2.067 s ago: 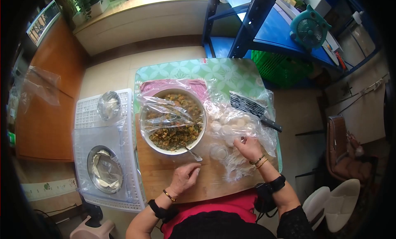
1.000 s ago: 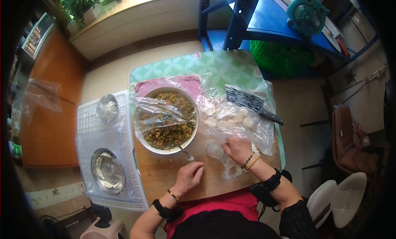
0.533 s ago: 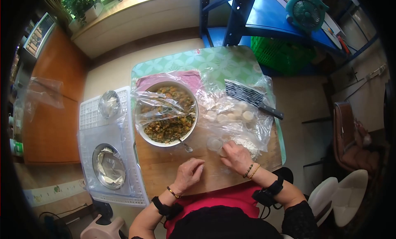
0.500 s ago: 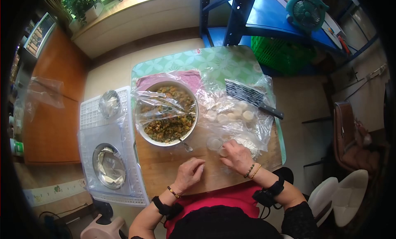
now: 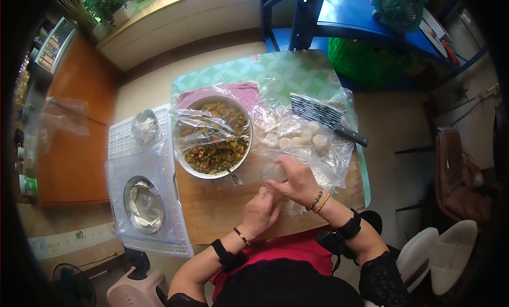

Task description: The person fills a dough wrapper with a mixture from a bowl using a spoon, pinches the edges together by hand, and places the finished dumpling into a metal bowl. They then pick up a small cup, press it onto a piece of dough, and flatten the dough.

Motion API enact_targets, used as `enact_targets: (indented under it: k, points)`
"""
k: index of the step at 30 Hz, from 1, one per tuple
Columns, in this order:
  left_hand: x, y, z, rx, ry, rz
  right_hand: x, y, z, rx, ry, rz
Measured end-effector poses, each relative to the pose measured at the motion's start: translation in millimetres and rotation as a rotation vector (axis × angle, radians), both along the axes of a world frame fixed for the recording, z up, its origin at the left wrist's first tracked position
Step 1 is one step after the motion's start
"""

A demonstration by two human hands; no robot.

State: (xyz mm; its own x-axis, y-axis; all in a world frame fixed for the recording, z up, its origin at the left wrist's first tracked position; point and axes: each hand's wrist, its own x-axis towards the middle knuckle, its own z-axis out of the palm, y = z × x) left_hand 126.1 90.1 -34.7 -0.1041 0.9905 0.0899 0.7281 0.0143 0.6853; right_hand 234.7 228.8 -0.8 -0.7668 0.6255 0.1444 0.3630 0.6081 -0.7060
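Observation:
My right hand [image 5: 298, 181] reaches over the board, its thumb and index finger curved around the right side of a small clear glass [image 5: 271, 172]. Its thumb comes against the fingers of my left hand [image 5: 261, 212], which are curled together; anything inside them is hidden. White flour [image 5: 321, 177] lies partly behind my right hand. Beyond it, several pale dough pieces [image 5: 299, 139] sit under clear plastic film [image 5: 336, 161]. A large bowl [image 5: 178, 157] of chopped filling [image 5: 218, 152], partly covered with film, stands left of the glass, with a spoon handle [image 5: 236, 178] over its rim.
A cleaver [image 5: 318, 112] lies on the film, its black handle pointing right. Left of the wooden board [image 5: 204, 217], a white rack [image 5: 183, 246] carries a film-covered round dish [image 5: 127, 206] and a smaller wrapped bowl [image 5: 145, 126]. A pink cloth [image 5: 245, 93] lies behind the filling bowl.
My left hand has moved right and forward to meet my right hand. The right hand has shifted left from the flour, and its fingers have spread around the glass. The view has tilted slightly.

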Motion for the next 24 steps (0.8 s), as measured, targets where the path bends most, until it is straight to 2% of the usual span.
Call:
enact_targets:
  k: [3, 4, 6, 7, 8, 10, 12, 15, 16, 18, 20, 22, 24]
  points:
    - [7.3, 10.1, 3.3, 0.009, 0.013, 0.050, 16.6, 4.7, 37.2, -0.241, 0.054, -0.220]
    - [8.7, 14.0, 3.2, -0.007, 0.014, 0.040, 23.6, 5.6, 38.5, -0.244, 0.057, -0.221]
    - [11.7, 22.8, 2.9, -0.027, 0.019, 0.027, 40.8, 3.9, 38.8, -0.875, 0.606, -0.334]
    - [13.6, 27.8, 2.7, -0.035, 0.027, 0.003, 54.9, 3.8, 43.3, -1.013, 0.646, -0.348]
    - [15.4, 32.3, 2.2, -0.042, 0.036, -0.022, 67.4, 1.5, 41.2, -1.015, 0.651, -0.352]
    - [14.4, 36.9, -3.9, -0.089, 0.049, -0.022, 91.0, -9.0, 34.6, -1.414, 0.865, -0.342]
    - [11.4, 37.0, -4.2, -0.138, 0.064, -0.024, 107.5, -22.7, 25.5, -1.428, 0.858, -0.321]
    - [1.0, 37.8, 2.3, -0.194, -0.200, -0.031, 123.3, -37.8, 7.9, -1.500, 0.900, -0.120]
    - [-2.5, 40.6, 2.6, -0.196, -0.191, -0.034, 124.9, -42.6, 2.1, -1.501, 0.910, -0.117]
    - [-10.7, 47.1, 0.6, -0.384, -0.408, 0.031, 125.9, -53.0, -4.5, -1.671, 0.979, -0.033]
    - [-22.8, 55.1, -1.8, -0.442, -0.412, 0.089, 126.2, -57.3, -0.2, -1.669, 0.934, 0.009]
    - [-29.3, 57.6, -3.0, -0.315, -0.198, 0.153, 126.8, -61.2, 1.7, -1.675, 0.883, 0.044]
    - [-26.3, 54.5, 0.6, -0.300, -0.232, 0.222, 126.1, -62.5, 1.3, -1.594, 0.834, 0.135]
